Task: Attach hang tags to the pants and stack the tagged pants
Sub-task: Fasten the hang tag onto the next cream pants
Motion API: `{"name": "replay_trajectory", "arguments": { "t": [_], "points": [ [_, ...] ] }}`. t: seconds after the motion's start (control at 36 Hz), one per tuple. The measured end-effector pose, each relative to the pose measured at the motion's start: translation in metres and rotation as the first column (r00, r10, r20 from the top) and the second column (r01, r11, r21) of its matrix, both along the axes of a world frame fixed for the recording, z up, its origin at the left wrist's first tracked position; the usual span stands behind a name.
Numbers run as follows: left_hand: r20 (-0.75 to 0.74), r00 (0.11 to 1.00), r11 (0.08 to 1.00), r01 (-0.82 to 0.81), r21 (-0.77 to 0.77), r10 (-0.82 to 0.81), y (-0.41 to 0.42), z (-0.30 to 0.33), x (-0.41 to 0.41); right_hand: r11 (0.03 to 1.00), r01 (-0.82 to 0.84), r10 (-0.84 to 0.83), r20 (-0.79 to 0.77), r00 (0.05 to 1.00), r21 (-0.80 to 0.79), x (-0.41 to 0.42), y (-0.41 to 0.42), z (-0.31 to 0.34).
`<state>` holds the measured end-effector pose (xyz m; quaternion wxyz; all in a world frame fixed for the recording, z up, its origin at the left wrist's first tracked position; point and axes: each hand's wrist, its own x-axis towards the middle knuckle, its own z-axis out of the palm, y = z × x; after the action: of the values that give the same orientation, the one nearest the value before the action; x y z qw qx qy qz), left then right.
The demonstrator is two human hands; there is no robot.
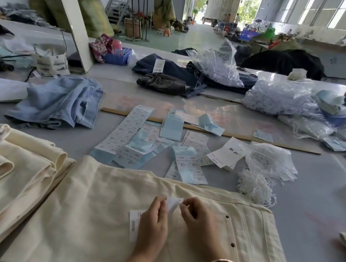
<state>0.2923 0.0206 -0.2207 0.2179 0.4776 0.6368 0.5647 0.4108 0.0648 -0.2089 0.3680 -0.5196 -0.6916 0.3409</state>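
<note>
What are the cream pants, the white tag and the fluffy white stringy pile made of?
Pants: probably cotton denim or twill, matte, with raised seams and metal-looking studs.
Tag: looks like stiff printed paper or card, flat and smooth.
Stringy pile: thin white cords, maybe cotton or polyester; too small to tell.

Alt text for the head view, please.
Both hands, left hand and right hand, pinch a small white paper piece over cream pants on a grey table. Folded cream pants stack lies left; label sheets lie beyond.
</note>
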Motion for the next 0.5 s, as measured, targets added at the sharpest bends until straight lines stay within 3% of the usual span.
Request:
{"name": "replay_trajectory", "arguments": {
  "t": [0.5],
  "points": [
    [-0.036,0.999,1.0,0.02,0.005,-0.02,-0.0012,0.0007,0.0009,0.998,0.048,-0.045,-0.056,0.997,0.05,0.0003,-0.0035,-0.0039]
  ]
}}
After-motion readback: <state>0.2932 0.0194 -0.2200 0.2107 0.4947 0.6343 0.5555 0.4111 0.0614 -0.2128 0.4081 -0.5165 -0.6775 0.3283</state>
